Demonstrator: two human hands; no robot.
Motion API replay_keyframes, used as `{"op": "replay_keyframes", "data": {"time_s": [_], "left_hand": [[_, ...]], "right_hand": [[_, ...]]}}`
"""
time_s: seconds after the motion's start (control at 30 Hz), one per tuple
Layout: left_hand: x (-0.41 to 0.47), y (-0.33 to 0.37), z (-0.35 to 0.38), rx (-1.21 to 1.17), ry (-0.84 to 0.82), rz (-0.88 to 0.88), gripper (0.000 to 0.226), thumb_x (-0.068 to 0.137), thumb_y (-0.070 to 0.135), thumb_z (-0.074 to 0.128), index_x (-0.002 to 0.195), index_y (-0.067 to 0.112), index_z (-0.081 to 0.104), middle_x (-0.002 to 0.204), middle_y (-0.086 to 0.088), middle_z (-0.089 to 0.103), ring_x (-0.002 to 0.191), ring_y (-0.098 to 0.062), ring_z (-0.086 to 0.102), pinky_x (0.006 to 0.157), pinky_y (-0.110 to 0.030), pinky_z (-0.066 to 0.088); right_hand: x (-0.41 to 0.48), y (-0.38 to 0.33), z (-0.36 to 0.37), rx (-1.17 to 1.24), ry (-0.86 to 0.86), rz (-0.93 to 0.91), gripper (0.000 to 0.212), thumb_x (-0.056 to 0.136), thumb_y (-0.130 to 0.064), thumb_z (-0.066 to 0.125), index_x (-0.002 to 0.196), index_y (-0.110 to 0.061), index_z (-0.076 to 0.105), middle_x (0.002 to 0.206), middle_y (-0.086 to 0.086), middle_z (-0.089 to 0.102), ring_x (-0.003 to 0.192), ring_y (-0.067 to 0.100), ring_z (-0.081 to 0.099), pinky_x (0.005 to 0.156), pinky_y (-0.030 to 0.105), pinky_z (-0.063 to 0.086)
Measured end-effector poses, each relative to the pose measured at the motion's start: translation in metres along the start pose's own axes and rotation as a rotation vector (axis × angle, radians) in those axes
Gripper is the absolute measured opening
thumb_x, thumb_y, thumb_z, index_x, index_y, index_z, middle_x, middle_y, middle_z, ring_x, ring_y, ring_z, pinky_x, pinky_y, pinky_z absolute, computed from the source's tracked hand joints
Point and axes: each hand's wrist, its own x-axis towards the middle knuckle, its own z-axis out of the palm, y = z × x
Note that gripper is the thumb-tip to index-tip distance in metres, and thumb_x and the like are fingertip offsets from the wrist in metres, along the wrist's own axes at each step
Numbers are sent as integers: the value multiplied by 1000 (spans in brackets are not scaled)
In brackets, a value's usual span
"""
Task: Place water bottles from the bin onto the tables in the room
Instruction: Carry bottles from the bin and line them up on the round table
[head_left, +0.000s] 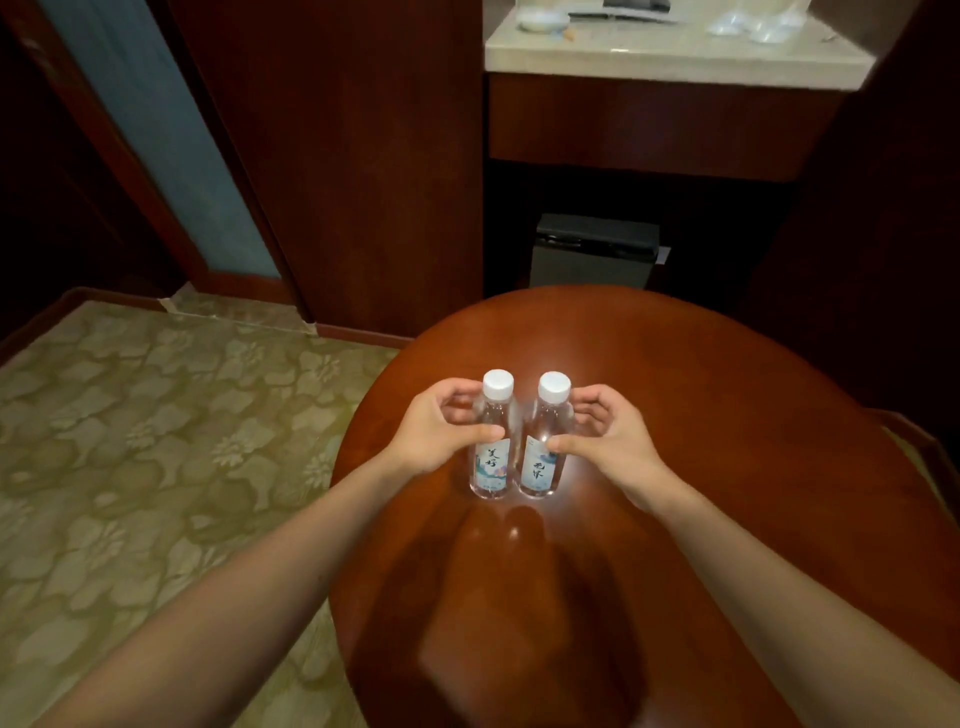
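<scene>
On the round wooden table (675, 415), two water bottles are standing upright, side by side: the left hand (441, 431) is gripping the left bottle (491, 447), the right hand (605, 434) is gripping the right bottle (545, 447), fingers and thumbs curling round them. Patterned carpet (156, 441) is lying to the left.

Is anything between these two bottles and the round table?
Nothing visible does. The left hand grips the left white-capped clear bottle and the right hand the right white-capped clear bottle, both already upright on the round glossy wooden table.
</scene>
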Motion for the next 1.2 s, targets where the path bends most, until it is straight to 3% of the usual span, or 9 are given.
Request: {"op": "replay_keyframes", "data": {"time_s": [0.17, 0.27, 0.33, 0.47, 0.63, 0.73, 0.87, 1.07, 1.2], "left_hand": [[37, -22, 4, 33, -32, -21, 59, 67, 7, 88, 117, 14, 59, 112, 4, 65, 100, -10, 65, 82, -20, 55], [48, -35, 4, 18, -57, -33, 59, 66, 1, 87, 117, 11, 59, 113, -1, 67, 99, -12, 65, 82, -20, 56], [52, -41, 4, 12, -72, -44, 59, 66, -3, 85, 118, 8, 59, 114, -3, 66, 99, -12, 64, 82, -18, 55], [52, -44, 5, -19, -113, -56, 62, 68, -9, 82, 123, 3, 56, 115, -3, 64, 97, -6, 63, 78, -12, 52], [50, -42, 1, -20, -173, -71, 66, 65, -8, 84, 122, 9, 56, 117, 0, 63, 107, -11, 61, 91, -20, 53], [49, -48, 1, -38, -162, -84, 65, 66, -12, 82, 121, 9, 55, 117, -2, 62, 108, -13, 60, 94, -22, 52], [47, -50, 3, -45, -150, -76, 64, 68, -12, 80, 122, 12, 54, 120, -2, 60, 110, -12, 58, 88, -13, 51], [37, -54, 10, -102, -140, -68, 73, 71, -12, 78, 133, 11, 48, 126, 3, 58, 120, -13, 56, 96, -14, 48], [28, -51, 13, -89, -158, -65, 90, 72, -8, 79, 148, 10, 34, 146, -7, 47, 134, -18, 47, 111, -29, 40]], "right_hand": [[35, 28, 4, 39, 18, 29, 61, 57, 17, 86, 101, -16, 59, 111, 13, 69, 105, 28, 65, 103, 42, 50], [44, 43, 7, 72, 20, 62, 62, 56, 18, 86, 101, -14, 59, 115, 20, 68, 111, 35, 64, 101, 41, 52], [44, 49, 9, 96, 14, 84, 61, 56, 20, 84, 98, -16, 59, 112, 16, 67, 107, 29, 62, 97, 34, 52], [40, 50, 9, 99, 8, 86, 61, 55, 20, 84, 95, -19, 59, 107, 7, 68, 105, 23, 61, 98, 37, 49], [30, 43, 8, 49, -13, 92, 61, 57, 19, 84, 98, -16, 56, 114, 11, 66, 112, 27, 61, 100, 41, 50], [30, 43, 11, -50, -34, 64, 64, 57, 19, 84, 99, -18, 53, 110, 6, 64, 105, 14, 60, 102, 41, 49], [31, 46, 13, -94, -53, 39, 65, 59, 17, 84, 98, -24, 51, 113, 8, 62, 108, 17, 58, 100, 43, 50], [24, 48, 18, -84, -15, 37, 66, 63, 15, 83, 98, -29, 49, 111, -7, 59, 112, 15, 56, 96, 34, 49], [13, 47, 25, -163, -52, 59, 80, 63, 4, 86, 118, -36, 45, 123, -20, 54, 118, -7, 50, 104, 22, 37]]}}
